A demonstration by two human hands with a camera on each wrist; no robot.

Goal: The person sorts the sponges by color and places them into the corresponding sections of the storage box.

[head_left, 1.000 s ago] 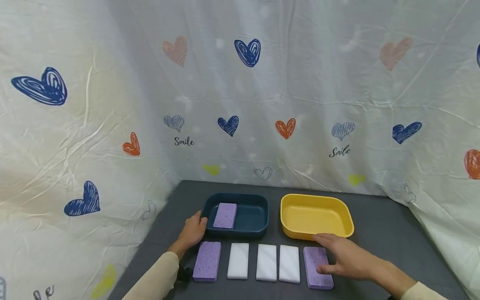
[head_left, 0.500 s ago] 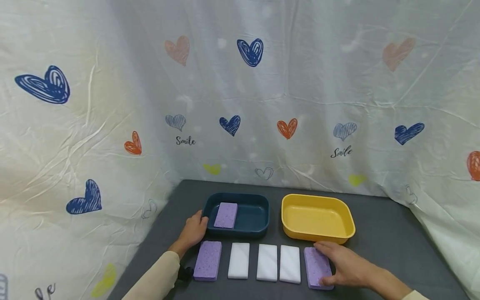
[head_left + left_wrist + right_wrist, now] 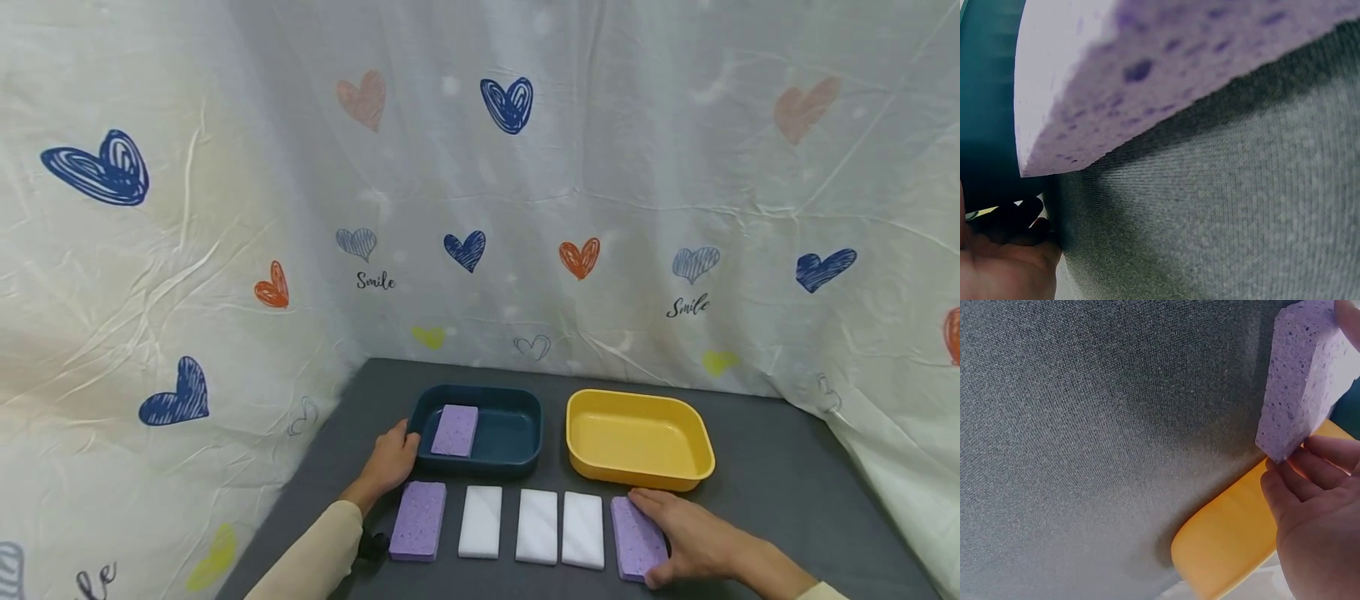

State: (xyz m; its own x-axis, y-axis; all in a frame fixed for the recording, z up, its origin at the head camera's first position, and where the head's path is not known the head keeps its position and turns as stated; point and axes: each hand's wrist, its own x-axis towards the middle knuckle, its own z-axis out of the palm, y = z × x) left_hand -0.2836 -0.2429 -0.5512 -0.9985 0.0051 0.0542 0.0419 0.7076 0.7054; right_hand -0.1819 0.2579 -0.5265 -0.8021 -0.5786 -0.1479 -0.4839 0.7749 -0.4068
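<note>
1. Right hand (image 3: 697,533) pinches the right purple sponge (image 3: 633,533) end to end, thumb against fingertips; I see that sponge on the gray surface (image 3: 787,467), just in front of the yellow tray (image 3: 637,437).
2. Left hand (image 3: 390,458) touches the blue tray (image 3: 506,433) at its left edge; I cannot tell whether it grips.
3. Bare surface gives me room right of the yellow tray; between the trays runs a narrow gap.
4. Three white sponges (image 3: 537,527) stand close-spaced between the right and left purple sponges (image 3: 418,521).
5. Inside the blue tray, one purple sponge (image 3: 455,431) lies leftward; the yellow tray's floor shows wall to wall.
</note>
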